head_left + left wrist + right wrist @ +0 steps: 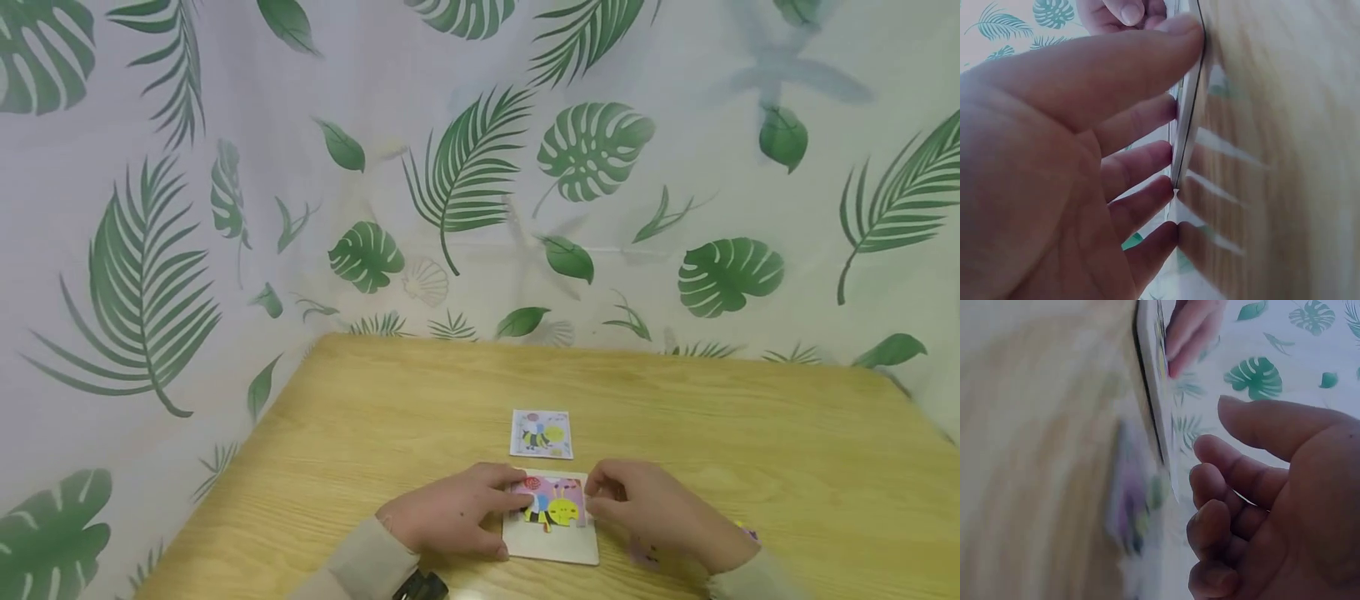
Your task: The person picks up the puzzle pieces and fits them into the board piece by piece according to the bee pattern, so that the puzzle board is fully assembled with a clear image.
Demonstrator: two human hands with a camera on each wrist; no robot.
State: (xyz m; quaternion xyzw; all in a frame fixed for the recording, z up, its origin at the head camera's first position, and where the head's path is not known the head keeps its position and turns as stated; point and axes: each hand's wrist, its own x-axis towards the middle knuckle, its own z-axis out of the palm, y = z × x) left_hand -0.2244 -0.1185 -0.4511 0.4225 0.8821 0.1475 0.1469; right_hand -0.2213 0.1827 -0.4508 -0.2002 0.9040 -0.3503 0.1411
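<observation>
A pale puzzle board [555,546] lies on the table with a partly assembled bee jigsaw [562,504] in its upper part. My left hand [465,508] rests on the board's left side, fingers extended over the pieces and thumb by the near left corner. In the left wrist view its fingertips [1163,153] touch around the board, seen edge-on. My right hand [645,504] is at the board's right edge. Seen from the right wrist, its fingers [1210,519] are loosely bent, thumb apart, nothing between them. A blurred purple puzzle piece [1129,487] lies below it on the table.
Beyond the board lies a square picture card [542,433] showing the bee. Another purple and yellow piece [746,530] is partly hidden by the right forearm. A leaf-printed curtain [480,192] hangs behind the wooden table [390,400].
</observation>
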